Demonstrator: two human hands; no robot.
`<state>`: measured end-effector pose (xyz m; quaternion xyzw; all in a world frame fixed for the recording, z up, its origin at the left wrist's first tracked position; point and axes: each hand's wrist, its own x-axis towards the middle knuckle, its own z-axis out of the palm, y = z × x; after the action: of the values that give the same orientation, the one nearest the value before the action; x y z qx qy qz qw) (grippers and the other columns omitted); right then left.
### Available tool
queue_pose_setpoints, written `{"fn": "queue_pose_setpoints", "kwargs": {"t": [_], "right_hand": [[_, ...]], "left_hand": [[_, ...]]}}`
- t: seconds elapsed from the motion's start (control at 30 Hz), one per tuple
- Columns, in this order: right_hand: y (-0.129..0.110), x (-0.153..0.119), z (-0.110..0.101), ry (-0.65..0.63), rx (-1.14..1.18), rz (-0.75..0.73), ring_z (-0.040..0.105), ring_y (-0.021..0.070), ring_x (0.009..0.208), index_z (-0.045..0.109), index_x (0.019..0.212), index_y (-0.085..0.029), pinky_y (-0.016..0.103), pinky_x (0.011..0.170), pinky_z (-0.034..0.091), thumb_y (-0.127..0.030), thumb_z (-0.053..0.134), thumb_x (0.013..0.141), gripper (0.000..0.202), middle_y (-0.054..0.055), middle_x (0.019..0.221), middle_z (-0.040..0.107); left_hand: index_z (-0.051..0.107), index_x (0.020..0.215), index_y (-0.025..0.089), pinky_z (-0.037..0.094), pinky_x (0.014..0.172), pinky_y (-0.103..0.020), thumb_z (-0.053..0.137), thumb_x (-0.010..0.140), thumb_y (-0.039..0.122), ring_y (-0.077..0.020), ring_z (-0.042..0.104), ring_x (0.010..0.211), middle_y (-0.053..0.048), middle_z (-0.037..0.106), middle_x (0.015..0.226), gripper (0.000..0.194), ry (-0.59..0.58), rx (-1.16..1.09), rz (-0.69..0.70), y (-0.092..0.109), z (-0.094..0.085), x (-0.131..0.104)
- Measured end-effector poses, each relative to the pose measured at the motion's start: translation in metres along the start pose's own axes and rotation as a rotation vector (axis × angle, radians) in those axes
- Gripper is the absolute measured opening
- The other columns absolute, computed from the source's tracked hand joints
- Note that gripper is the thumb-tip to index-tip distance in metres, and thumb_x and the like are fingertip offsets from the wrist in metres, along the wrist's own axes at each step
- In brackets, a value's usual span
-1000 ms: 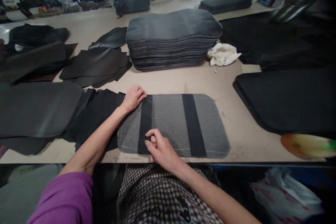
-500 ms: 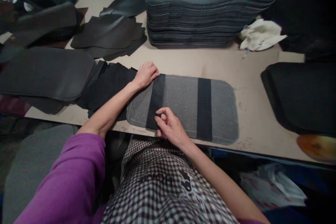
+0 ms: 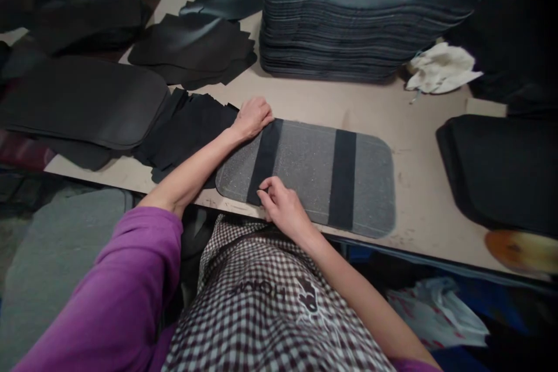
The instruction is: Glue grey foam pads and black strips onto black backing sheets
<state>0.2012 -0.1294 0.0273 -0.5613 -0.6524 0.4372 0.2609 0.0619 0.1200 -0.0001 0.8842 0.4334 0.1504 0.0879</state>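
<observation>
A grey panel point(image 3: 305, 163) with rounded corners lies flat along the table's front edge. Two black fabric strips cross it: a left strip point(image 3: 265, 154) and a right strip point(image 3: 343, 180). At the far end of the left strip is my left hand point(image 3: 254, 118), its fingers curled down onto the strip's end and the panel's edge. My right hand point(image 3: 283, 204) is at the near end of that same strip, thumb and forefinger drawn together on it. Left of the panel, partly under my left forearm, spreads a loose pile of black strips point(image 3: 192, 128).
A tall stack of dark panels point(image 3: 349, 40) stands at the back, with a crumpled white cloth point(image 3: 442, 68) beside it. More dark pieces point(image 3: 82, 102) lie at left, and black panels point(image 3: 501, 168) at right. A brown-yellow round object point(image 3: 518, 250) sits near the front edge.
My right thumb and forefinger have closed together at the strip's near end. My left hand stays at the far end. The whole view has shifted slightly.
</observation>
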Motion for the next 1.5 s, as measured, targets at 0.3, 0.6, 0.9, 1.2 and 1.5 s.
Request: {"fn": "queue_pose_setpoints", "kwargs": {"t": [0.3,0.6,0.9,1.2,1.5], "right_hand": [[-0.013,-0.002,0.003,-0.078,-0.641,0.024,0.073,0.0245,0.082,0.057,0.118,-0.020,0.029,0.067,0.043,-0.028,0.046,0.109,0.016,0.011,0.096,0.078],[0.008,-0.006,0.007,0.138,-0.825,-0.362,0.064,0.0213,0.085,0.062,0.095,-0.019,0.033,0.065,0.043,-0.021,0.057,0.101,0.009,0.006,0.096,0.069],[0.078,-0.107,-0.109,0.856,-0.431,-0.192,0.062,0.0165,0.085,0.063,0.109,-0.022,0.030,0.078,0.048,-0.024,0.052,0.106,0.012,0.003,0.092,0.064],[0.215,-0.209,-0.221,1.618,-0.480,0.256,0.047,0.0372,0.135,0.047,0.142,-0.015,0.056,0.104,0.051,-0.049,0.065,0.091,0.064,0.023,0.143,0.050],[0.247,-0.211,-0.268,1.261,-0.334,0.345,0.060,0.0374,0.125,0.051,0.137,-0.021,0.057,0.108,0.050,-0.057,0.068,0.084,0.066,0.015,0.136,0.063]], "left_hand": [[0.064,0.115,0.015,0.038,0.098,-0.047,0.057,0.100,0.027,-0.0340,0.051,0.115,-0.020,0.063,0.121,0.021,0.126,0.050,0.019,0.010,0.001,-0.010],[0.071,0.123,0.019,0.034,0.105,-0.053,0.042,0.098,0.019,-0.0380,0.054,0.122,-0.019,0.071,0.120,0.038,-0.027,0.279,0.186,0.022,-0.003,-0.018],[0.059,0.138,0.014,0.035,0.109,-0.057,0.042,0.104,0.045,-0.0395,0.057,0.128,-0.021,0.071,0.130,0.049,-0.037,0.449,0.123,0.059,-0.022,-0.007],[0.059,0.139,0.022,0.042,0.111,-0.050,0.056,0.098,0.057,-0.0320,0.058,0.129,-0.013,0.065,0.139,0.053,-0.209,-0.090,0.469,0.246,0.053,0.075],[0.059,0.140,0.019,0.040,0.109,-0.049,0.073,0.081,0.067,-0.0361,0.050,0.134,-0.016,0.056,0.144,0.077,-0.219,0.025,0.441,0.411,0.108,0.143]]}}
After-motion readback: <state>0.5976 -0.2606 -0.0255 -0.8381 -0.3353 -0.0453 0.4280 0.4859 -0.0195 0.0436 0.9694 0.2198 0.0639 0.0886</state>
